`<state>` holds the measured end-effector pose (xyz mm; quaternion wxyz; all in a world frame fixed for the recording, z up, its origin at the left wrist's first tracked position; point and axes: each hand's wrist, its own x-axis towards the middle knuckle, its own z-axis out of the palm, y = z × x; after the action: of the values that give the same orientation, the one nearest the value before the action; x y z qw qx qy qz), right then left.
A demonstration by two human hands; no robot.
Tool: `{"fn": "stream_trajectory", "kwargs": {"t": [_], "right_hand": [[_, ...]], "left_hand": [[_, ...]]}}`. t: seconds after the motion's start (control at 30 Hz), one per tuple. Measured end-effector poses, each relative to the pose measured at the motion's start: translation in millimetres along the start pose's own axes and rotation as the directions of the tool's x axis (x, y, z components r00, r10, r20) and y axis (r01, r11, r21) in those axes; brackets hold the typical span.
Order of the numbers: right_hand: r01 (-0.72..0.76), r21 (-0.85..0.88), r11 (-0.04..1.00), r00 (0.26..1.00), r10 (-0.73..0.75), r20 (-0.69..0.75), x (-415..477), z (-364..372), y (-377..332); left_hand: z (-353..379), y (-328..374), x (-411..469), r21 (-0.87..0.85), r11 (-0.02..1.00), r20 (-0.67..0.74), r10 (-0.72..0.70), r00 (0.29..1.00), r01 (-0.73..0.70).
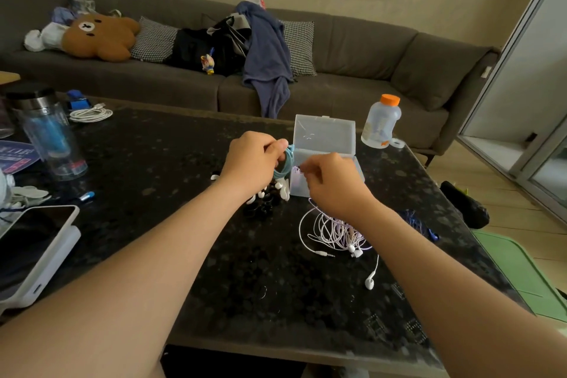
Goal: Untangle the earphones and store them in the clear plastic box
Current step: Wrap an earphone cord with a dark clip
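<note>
We look down over two bare forearms reaching across a dark speckled table (214,270). The left hand (254,159) has its fingers and thumb curled tight around the blue earphones (283,164), wound into a coil. The coil stands on edge, its long axis running up and down from the thumb towards the table. It is held in the air just left of the clear plastic box (325,138).

The box sits near the table's far edge, its long side running left to right. Its lid stands upright at the back, so the opening faces up.

The right hand (333,182) hovers in front of the box, fingers curled, thumb and forefinger pinched together on a thin pale strand. The strand seems to belong to the white earphones (334,232), though it is too fine to be sure. Their loose tangle lies on the table beneath the right wrist. One earbud (370,282) trails out towards us and a jack plug (325,253) lies flat, tip to the right.

Small black and white ear tips (264,202) are scattered under the left hand. An orange-capped bottle (382,121) stands right of the box, and a grey sofa (368,49) runs behind the table.
</note>
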<state>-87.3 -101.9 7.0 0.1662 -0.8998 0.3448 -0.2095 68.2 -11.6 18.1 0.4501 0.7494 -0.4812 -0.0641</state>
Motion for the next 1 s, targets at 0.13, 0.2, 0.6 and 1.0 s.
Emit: {"fn": "stream_trajectory", "kwargs": {"t": [0.13,0.2,0.6,1.0], "right_hand": [[0.083,-0.170,0.982,0.974,-0.044,0.220,12,18,-2],[0.110,-0.202,0.973,0.957,-0.049,0.287,18,28,-7],[0.161,-0.171,0.972,0.889,-0.068,0.452,28,70,-30],[-0.091,0.181,0.979,0.983,0.059,0.175,19,28,-17]], "left_hand": [[3,-14,8,0.104,0.994,-0.010,-0.016,1.000,0.017],[3,-22,13,0.126,0.991,-0.019,-0.034,0.999,0.036],[5,-42,25,0.139,0.985,-0.020,-0.104,0.994,0.106],[-6,-36,16,-0.020,0.987,-0.042,-0.159,0.986,0.159]]}}
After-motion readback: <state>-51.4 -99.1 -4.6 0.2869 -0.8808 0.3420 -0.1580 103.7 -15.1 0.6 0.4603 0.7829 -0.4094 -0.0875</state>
